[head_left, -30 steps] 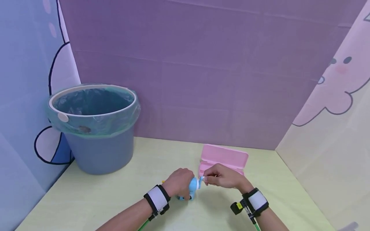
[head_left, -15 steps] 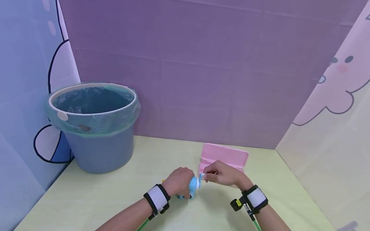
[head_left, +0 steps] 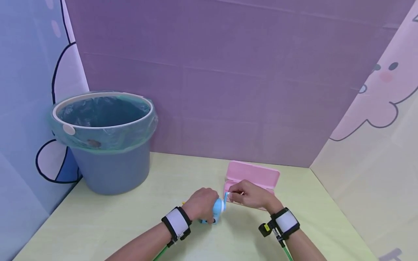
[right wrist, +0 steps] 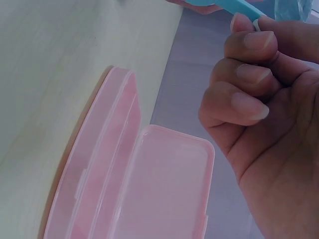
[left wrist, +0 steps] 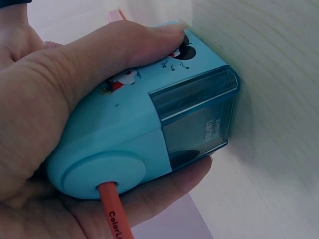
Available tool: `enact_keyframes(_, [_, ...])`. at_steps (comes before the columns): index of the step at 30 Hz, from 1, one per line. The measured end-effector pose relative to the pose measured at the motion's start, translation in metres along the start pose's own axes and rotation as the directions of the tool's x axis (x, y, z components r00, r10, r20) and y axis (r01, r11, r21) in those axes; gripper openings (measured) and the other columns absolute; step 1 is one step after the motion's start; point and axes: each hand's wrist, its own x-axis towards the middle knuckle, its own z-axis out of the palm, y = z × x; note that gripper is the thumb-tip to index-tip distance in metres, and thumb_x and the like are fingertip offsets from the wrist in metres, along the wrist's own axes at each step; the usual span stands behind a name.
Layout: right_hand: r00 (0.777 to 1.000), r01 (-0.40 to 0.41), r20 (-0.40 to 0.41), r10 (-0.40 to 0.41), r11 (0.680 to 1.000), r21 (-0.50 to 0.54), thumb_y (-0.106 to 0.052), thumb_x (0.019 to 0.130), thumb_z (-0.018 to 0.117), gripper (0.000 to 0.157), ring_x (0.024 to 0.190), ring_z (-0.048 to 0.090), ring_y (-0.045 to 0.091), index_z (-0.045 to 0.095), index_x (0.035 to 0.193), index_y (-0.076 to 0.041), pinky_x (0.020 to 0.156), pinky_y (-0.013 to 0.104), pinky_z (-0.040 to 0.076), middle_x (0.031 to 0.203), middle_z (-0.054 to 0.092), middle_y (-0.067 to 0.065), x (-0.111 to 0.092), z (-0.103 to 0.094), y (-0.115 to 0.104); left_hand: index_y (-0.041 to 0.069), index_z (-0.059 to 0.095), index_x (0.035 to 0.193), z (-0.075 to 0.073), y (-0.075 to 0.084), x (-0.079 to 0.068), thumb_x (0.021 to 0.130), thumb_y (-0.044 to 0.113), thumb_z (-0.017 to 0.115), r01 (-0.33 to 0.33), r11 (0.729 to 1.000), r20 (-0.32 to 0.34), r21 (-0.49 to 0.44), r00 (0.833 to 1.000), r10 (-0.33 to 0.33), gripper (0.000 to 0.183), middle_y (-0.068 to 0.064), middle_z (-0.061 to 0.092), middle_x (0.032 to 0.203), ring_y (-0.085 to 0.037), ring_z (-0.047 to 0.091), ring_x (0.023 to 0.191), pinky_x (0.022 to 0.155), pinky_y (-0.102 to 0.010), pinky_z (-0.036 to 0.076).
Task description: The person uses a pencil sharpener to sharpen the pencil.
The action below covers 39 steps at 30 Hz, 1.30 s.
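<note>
My left hand [head_left: 203, 204] grips a light-blue crank pencil sharpener [left wrist: 124, 134] on the table, thumb over its printed face. In the left wrist view, an orange-red pencil [left wrist: 115, 214] sticks out of its round front hole. The sharpener has a see-through shavings drawer [left wrist: 197, 117]. On the opposite end is the blue crank [right wrist: 240, 7], pointing upward. My right hand [head_left: 253, 195] pinches the crank's white knob between thumb and forefinger, with the other fingers curled in. Most of the knob is hidden by those fingers.
Just behind my right hand lies an open pink pencil case [head_left: 253, 174], lid tipped back. A blue-grey bin [head_left: 111, 168] with a plastic liner stands at the back left. Purple, blue and pale printed sheets wall in the pale table [head_left: 130, 217].
My right hand has risen slightly, and the crank has swung a little more upright with it. My left hand keeps its grip on the sharpener. The head view has shifted slightly.
</note>
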Motion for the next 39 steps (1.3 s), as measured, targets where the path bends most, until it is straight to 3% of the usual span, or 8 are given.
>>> enact_keyframes(15, [1.000, -0.027, -0.010, 0.027, 1.000, -0.010, -0.018, 0.099, 0.056, 0.023, 0.055, 0.039, 0.003, 0.065, 0.079, -0.024, 0.052, 0.020, 0.032, 0.061, 0.043, -0.011, 0.003, 0.002, 0.001, 0.012, 0.065, 0.092, 0.001, -0.002, 0.000, 0.055, 0.030, 0.095, 0.009, 1.000, 0.000, 0.002, 1.000, -0.009, 0.051, 0.004, 0.060, 0.079, -0.012, 0.053, 0.071, 0.069, -0.028, 0.050])
enact_keyframes(25, [1.000, -0.005, -0.017, 0.004, 0.997, -0.072, -0.015, 0.098, 0.055, 0.026, 0.053, 0.040, 0.001, 0.061, 0.073, -0.022, 0.052, 0.019, 0.032, 0.060, 0.042, -0.013, 0.009, 0.002, 0.007, 0.012, 0.065, 0.093, -0.001, -0.001, 0.000, 0.056, 0.030, 0.095, 0.015, 1.000, 0.010, -0.007, 1.000, -0.015, 0.051, 0.004, 0.060, 0.080, -0.012, 0.053, 0.072, 0.070, -0.029, 0.050])
enact_keyframes(32, [1.000, 0.000, -0.017, -0.002, 0.996, -0.090, -0.014, 0.098, 0.053, 0.026, 0.052, 0.037, 0.002, 0.063, 0.074, -0.008, 0.050, 0.020, 0.030, 0.059, 0.040, -0.011, 0.010, 0.000, 0.005, 0.012, 0.066, 0.094, -0.003, -0.002, 0.001, 0.056, 0.030, 0.095, 0.011, 1.000, 0.006, 0.001, 1.000, -0.011, 0.051, 0.003, 0.060, 0.080, -0.013, 0.053, 0.072, 0.070, -0.029, 0.050])
enact_keyframes(39, [0.999, 0.013, -0.031, -0.017, 0.992, -0.129, -0.009, 0.096, 0.053, 0.025, 0.052, 0.038, 0.001, 0.061, 0.075, -0.021, 0.051, 0.019, 0.030, 0.059, 0.041, -0.012, 0.010, 0.004, 0.007, 0.011, 0.065, 0.096, -0.001, 0.000, 0.001, 0.057, 0.030, 0.095, 0.023, 0.999, 0.030, -0.025, 0.999, -0.023, 0.052, 0.003, 0.059, 0.080, -0.013, 0.052, 0.073, 0.070, -0.030, 0.050])
